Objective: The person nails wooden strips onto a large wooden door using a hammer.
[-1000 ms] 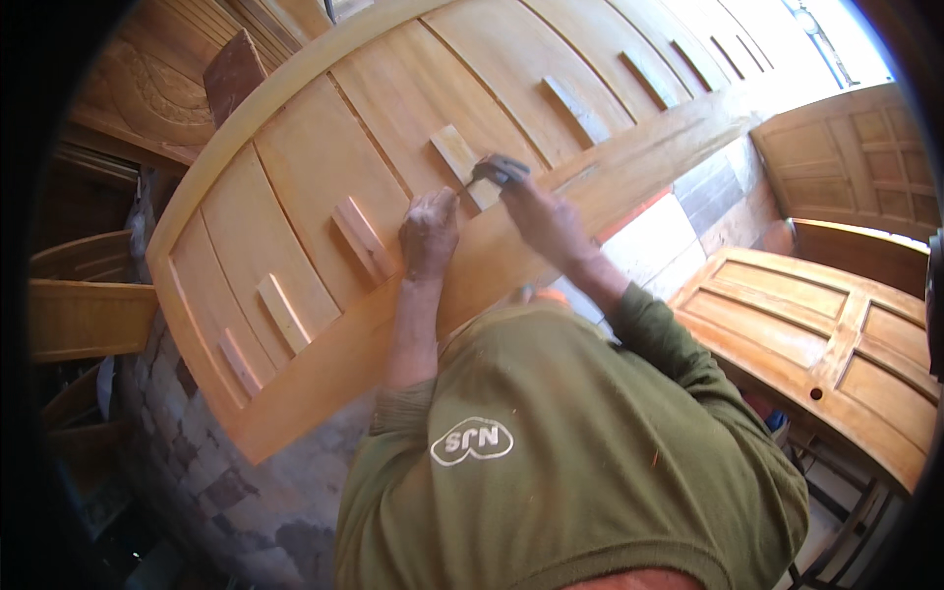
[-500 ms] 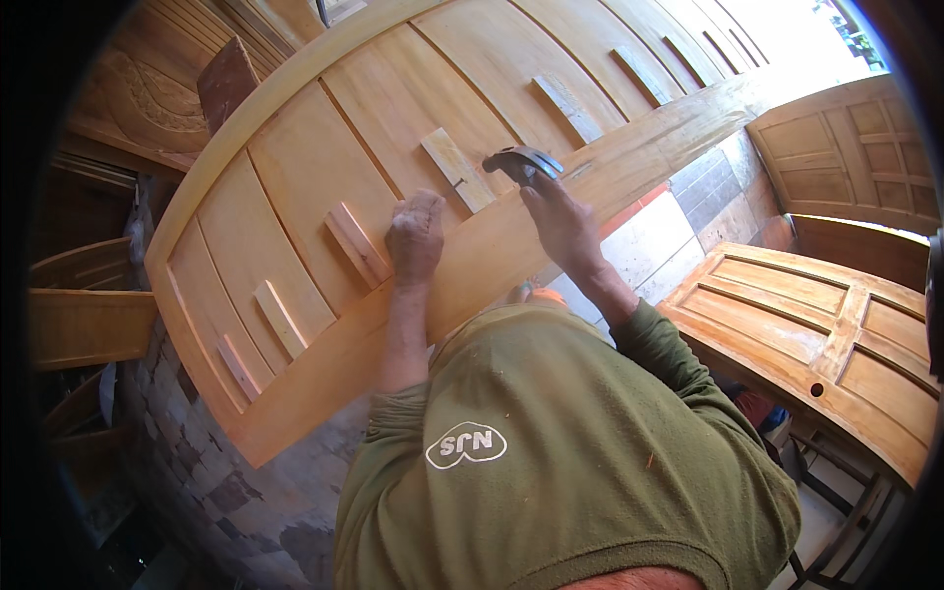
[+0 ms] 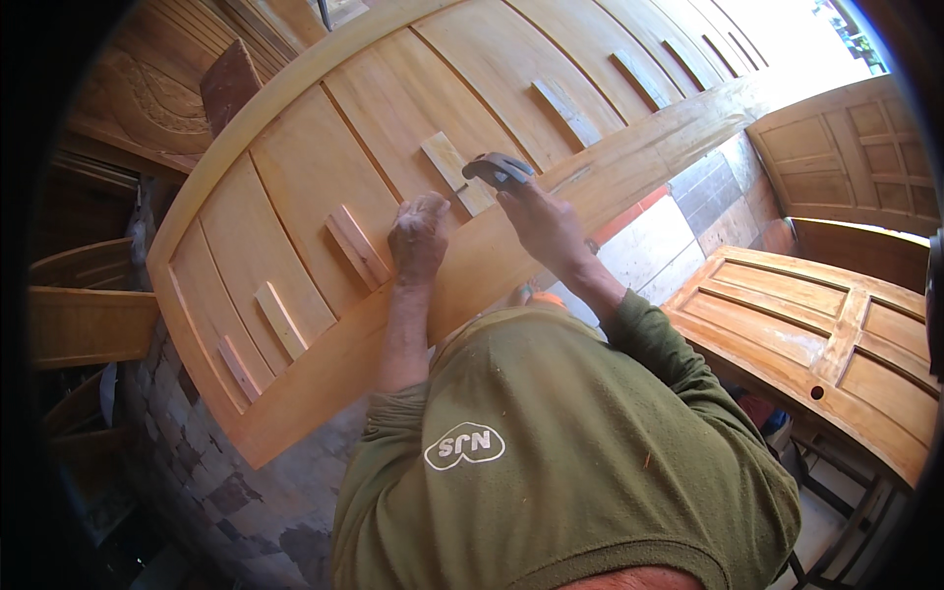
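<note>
My right hand (image 3: 541,224) grips a claw hammer (image 3: 500,169), its dark metal head just above a pale wooden block (image 3: 442,157). A thin nail (image 3: 458,189) stands in that block, close to the hammer head. On the near side of the block, my left hand (image 3: 419,236) is closed, its fingertips close to the nail; whatever lies inside the fingers is hidden. Both hands are over a large panelled wooden door (image 3: 364,128), which lies flat with a wide plain rail (image 3: 472,261) along its near edge.
Several similar blocks, such as a reddish one (image 3: 356,246) and a greyish one (image 3: 565,113), line the door. At the right, another panelled door (image 3: 787,324) lies on a dark stand, with a further door (image 3: 855,157) behind. Carved wood (image 3: 138,108) is at far left; tiles (image 3: 654,246) cover the floor.
My right hand has brought the hammer left and slightly down, closer to the nail. My left hand has shifted slightly, its fingers turning toward the nail.
</note>
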Demonstrator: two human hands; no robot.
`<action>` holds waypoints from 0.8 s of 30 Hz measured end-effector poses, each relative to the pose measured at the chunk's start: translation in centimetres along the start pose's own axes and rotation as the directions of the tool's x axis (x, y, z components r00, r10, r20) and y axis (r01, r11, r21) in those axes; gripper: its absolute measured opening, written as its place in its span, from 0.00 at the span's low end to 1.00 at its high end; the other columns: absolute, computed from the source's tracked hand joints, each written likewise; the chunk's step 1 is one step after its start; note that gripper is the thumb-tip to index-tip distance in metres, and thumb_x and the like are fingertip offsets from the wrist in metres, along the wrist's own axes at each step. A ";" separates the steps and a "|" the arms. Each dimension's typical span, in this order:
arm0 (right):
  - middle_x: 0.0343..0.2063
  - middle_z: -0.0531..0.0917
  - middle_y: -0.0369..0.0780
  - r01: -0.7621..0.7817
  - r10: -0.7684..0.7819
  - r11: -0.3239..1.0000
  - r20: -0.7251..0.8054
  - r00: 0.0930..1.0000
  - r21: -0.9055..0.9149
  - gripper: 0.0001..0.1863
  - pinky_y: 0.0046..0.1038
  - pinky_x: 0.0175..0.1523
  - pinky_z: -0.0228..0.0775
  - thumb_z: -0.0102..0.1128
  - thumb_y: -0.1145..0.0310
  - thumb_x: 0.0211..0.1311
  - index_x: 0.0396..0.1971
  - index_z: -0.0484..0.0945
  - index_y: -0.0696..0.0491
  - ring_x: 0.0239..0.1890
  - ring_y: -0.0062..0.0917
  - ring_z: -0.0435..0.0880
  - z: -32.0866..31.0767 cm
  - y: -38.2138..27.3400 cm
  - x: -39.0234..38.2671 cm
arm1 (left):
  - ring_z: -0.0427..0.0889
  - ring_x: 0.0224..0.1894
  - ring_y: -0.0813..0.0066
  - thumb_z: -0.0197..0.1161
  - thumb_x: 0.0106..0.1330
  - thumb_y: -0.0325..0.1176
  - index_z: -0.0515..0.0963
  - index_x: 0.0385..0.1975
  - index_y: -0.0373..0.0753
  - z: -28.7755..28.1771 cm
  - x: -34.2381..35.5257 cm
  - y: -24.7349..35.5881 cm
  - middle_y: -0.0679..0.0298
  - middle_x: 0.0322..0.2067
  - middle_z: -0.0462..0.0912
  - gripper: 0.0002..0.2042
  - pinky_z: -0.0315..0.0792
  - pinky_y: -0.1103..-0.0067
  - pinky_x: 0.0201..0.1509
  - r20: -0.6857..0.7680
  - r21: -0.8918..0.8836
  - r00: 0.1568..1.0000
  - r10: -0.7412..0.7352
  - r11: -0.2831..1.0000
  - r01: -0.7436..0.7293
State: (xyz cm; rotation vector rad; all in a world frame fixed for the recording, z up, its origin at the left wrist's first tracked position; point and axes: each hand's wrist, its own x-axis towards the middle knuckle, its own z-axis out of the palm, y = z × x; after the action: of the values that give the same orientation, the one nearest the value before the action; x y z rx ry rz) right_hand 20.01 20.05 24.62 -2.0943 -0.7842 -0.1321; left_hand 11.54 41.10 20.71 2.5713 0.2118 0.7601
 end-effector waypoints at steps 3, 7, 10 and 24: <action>0.26 0.85 0.49 0.082 -0.082 0.996 0.022 0.996 -0.024 0.14 0.45 0.31 0.77 0.64 0.58 0.77 0.53 0.81 0.50 0.28 0.47 0.87 0.7 0.4 -0.1 | 0.84 0.37 0.52 0.65 0.73 0.32 0.77 0.34 0.43 -0.2 0.2 0.1 0.58 0.32 0.85 0.05 0.78 0.63 0.43 0.030 0.027 1.000 -0.002 1.000 0.002; 0.29 0.86 0.48 0.046 -0.030 0.992 0.135 0.990 -0.117 0.14 0.44 0.31 0.78 0.65 0.60 0.75 0.53 0.81 0.51 0.29 0.45 0.87 0.1 0.0 0.9 | 0.84 0.36 0.52 0.66 0.73 0.32 0.76 0.33 0.43 -0.1 0.1 0.0 0.58 0.31 0.84 0.06 0.78 0.62 0.42 0.047 0.035 0.999 -0.018 0.999 0.016; 0.28 0.86 0.47 0.105 -0.105 0.994 -0.005 0.994 -0.016 0.15 0.44 0.31 0.78 0.67 0.61 0.75 0.54 0.81 0.50 0.29 0.44 0.87 0.1 -0.2 1.3 | 0.84 0.36 0.52 0.66 0.72 0.31 0.76 0.33 0.43 0.2 0.1 -0.2 0.58 0.30 0.84 0.06 0.78 0.62 0.42 0.039 0.029 0.999 -0.008 1.000 0.007; 0.29 0.87 0.48 0.184 -0.189 0.979 -0.043 0.981 -0.092 0.15 0.44 0.30 0.78 0.66 0.62 0.74 0.56 0.80 0.49 0.29 0.44 0.89 -0.1 -0.6 0.6 | 0.83 0.38 0.49 0.67 0.73 0.30 0.78 0.34 0.41 0.2 0.6 0.2 0.56 0.32 0.85 0.05 0.77 0.60 0.43 0.054 -0.019 0.999 -0.004 1.000 0.005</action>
State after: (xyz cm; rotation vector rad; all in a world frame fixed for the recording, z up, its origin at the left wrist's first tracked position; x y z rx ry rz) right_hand 20.18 20.56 25.33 -2.0869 -0.9583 -0.3267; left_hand 12.16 40.99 20.92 2.5687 0.1919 0.6869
